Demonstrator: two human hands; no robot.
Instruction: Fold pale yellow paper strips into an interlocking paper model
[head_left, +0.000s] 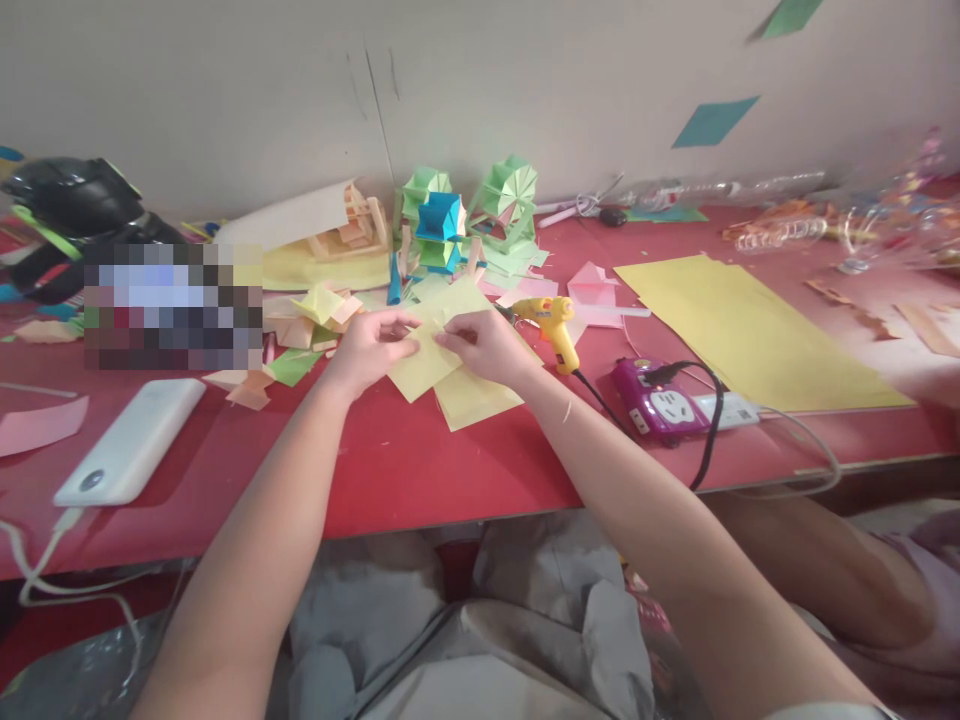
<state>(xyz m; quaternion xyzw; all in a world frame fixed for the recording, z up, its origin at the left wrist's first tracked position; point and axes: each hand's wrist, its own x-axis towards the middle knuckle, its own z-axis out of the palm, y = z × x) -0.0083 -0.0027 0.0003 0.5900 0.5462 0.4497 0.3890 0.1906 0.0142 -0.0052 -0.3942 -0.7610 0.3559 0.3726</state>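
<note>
Between my hands is a sheet of pale yellow paper, held above the red table. My left hand pinches its left side between thumb and fingers. On the right, my right hand is closed on the same sheet, thumb and fingertips near its middle. Another pale yellow sheet lies beneath, partly covered by the held paper and my right hand. Just right of my right hand, a yellow hot glue gun rests on the table with its nozzle hidden behind the hand.
Folded green paper shapes and a blue one stand at the back. A purple power strip and large yellow sheet lie right. A white power bank lies left. Another person's leg shows lower right.
</note>
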